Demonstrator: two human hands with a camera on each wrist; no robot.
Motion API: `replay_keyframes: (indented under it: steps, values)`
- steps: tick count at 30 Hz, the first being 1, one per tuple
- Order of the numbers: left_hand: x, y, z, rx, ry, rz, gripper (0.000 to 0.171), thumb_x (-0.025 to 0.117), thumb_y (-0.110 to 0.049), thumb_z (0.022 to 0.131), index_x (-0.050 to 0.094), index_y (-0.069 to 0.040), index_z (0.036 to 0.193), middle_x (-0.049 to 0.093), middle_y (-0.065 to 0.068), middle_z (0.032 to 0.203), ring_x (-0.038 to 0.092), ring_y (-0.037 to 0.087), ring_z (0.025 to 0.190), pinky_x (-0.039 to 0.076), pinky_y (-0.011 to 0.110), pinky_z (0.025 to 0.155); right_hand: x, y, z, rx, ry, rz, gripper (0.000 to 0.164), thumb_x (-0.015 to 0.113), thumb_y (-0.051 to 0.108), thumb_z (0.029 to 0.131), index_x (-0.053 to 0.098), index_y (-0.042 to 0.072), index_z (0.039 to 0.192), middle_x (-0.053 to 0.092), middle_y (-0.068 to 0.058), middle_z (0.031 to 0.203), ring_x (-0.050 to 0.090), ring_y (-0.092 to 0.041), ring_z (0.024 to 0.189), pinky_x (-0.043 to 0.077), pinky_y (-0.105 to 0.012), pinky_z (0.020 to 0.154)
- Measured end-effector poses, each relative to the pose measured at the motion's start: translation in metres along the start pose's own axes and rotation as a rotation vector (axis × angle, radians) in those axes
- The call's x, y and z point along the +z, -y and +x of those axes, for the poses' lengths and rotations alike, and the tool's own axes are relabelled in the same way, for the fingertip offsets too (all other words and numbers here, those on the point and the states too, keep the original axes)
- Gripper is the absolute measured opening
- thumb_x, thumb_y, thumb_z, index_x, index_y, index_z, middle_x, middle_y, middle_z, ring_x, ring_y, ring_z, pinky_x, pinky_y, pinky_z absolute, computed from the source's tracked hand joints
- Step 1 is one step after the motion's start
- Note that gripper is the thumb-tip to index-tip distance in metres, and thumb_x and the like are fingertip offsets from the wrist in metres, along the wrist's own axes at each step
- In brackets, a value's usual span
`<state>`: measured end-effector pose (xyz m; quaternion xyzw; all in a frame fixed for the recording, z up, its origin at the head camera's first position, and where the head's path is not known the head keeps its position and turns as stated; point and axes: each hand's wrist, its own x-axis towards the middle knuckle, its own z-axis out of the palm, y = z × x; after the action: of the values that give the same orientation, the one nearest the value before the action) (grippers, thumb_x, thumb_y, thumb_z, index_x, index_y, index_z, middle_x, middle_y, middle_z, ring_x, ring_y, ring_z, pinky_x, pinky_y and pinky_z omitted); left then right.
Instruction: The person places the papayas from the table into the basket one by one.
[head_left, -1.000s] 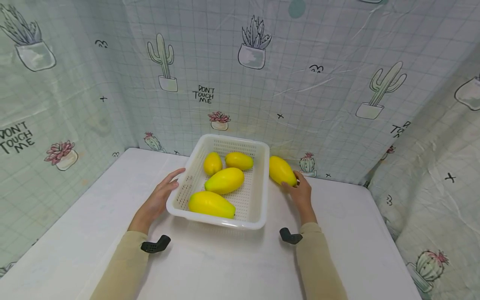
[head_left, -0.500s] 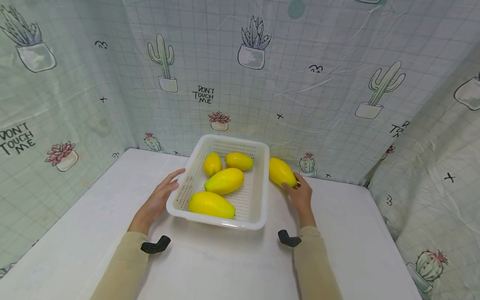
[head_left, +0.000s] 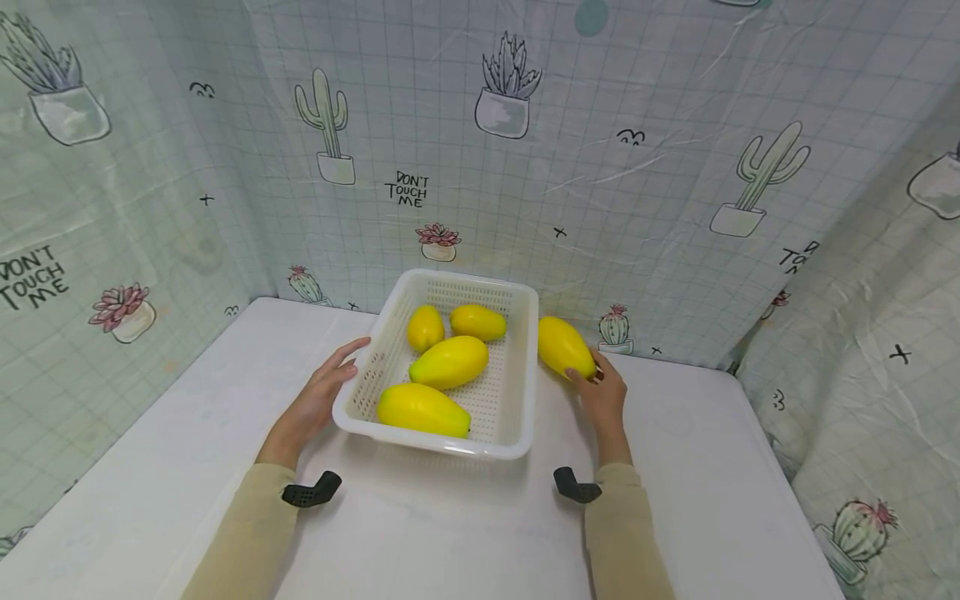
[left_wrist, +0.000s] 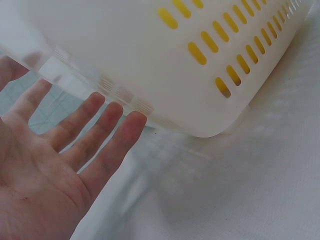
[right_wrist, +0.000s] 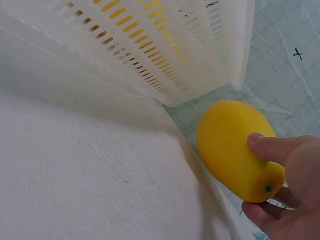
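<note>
A white perforated plastic basket (head_left: 508,375) stands on the table, with several yellow papayas (head_left: 423,410) lying in it. My left hand (head_left: 310,407) is at the basket's left side, its fingers spread and fairly straight, fingertips at the wall under the rim in the left wrist view. Outside the basket on the right is another yellow papaya (head_left: 564,346). My right hand (head_left: 603,396) grips its near end, thumb on top and fingers around the far side and underneath. The right wrist view shows this papaya's small dark green stem spot beside the palm.
The white tabletop (head_left: 450,525) runs back to a curtain (head_left: 450,108) printed with cacti, which also hangs at both sides. The basket's back edge and the held papaya are close to that curtain.
My right hand and the papaya in its grip have shifted very slightly toward me. The left hand, the basket and the papayas inside look the same.
</note>
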<state>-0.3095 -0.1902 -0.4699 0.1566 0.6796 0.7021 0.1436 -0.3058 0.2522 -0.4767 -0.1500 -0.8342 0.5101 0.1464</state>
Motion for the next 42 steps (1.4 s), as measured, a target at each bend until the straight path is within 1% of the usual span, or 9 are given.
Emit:
replay_keyframes:
  steps: [10,17,25,30,36,42]
  values:
    - [0.002,0.0,0.002,-0.011,-0.013,0.008,0.048,0.035,-0.031,0.098,0.022,-0.033,0.144,0.027,0.004,0.15,0.045,0.011,0.123,0.047,0.026,0.09,-0.006,0.002,-0.006,0.004,-0.024,0.024,0.062,0.067,0.027,0.082,0.041,0.017,0.137,0.044,-0.006,0.139,0.047,-0.026,0.117,0.044,-0.037,0.098]
    - [0.003,0.0,0.002,-0.014,-0.032,0.033,0.048,0.035,-0.033,0.097,0.023,-0.035,0.143,0.028,0.002,0.15,0.044,0.011,0.124,0.046,0.027,0.092,-0.01,0.007,-0.01,-0.039,-0.039,0.038,0.062,0.067,0.029,0.082,0.041,0.018,0.137,0.045,-0.007,0.138,0.049,-0.027,0.116,0.044,-0.038,0.097]
    - [0.003,0.0,0.001,-0.002,-0.027,0.029,0.048,0.035,-0.031,0.098,0.022,-0.033,0.144,0.028,0.003,0.15,0.045,0.01,0.122,0.047,0.026,0.09,-0.012,0.011,-0.013,-0.041,-0.054,0.042,0.062,0.068,0.03,0.08,0.043,0.02,0.136,0.046,-0.006,0.137,0.05,-0.026,0.116,0.045,-0.037,0.096]
    - [0.002,0.0,0.001,-0.015,-0.029,0.023,0.048,0.036,-0.032,0.097,0.023,-0.034,0.143,0.028,0.002,0.15,0.045,0.011,0.123,0.047,0.026,0.09,-0.012,0.011,-0.014,-0.041,-0.049,0.039,0.062,0.068,0.031,0.081,0.042,0.019,0.137,0.045,-0.005,0.137,0.05,-0.025,0.117,0.045,-0.037,0.096]
    - [0.001,-0.001,0.001,-0.015,-0.02,0.019,0.048,0.036,-0.033,0.097,0.022,-0.034,0.143,0.028,0.003,0.15,0.044,0.013,0.124,0.046,0.028,0.091,-0.013,0.014,-0.016,-0.044,-0.067,0.033,0.064,0.068,0.032,0.081,0.041,0.02,0.137,0.044,-0.004,0.138,0.05,-0.025,0.117,0.045,-0.037,0.097]
    - [0.002,-0.001,0.0,-0.02,-0.029,0.015,0.048,0.035,-0.031,0.098,0.022,-0.034,0.144,0.027,0.002,0.15,0.045,0.01,0.123,0.047,0.028,0.09,-0.015,0.02,-0.017,-0.056,-0.075,0.037,0.064,0.066,0.033,0.081,0.039,0.021,0.138,0.044,-0.006,0.138,0.051,-0.026,0.116,0.046,-0.038,0.095]
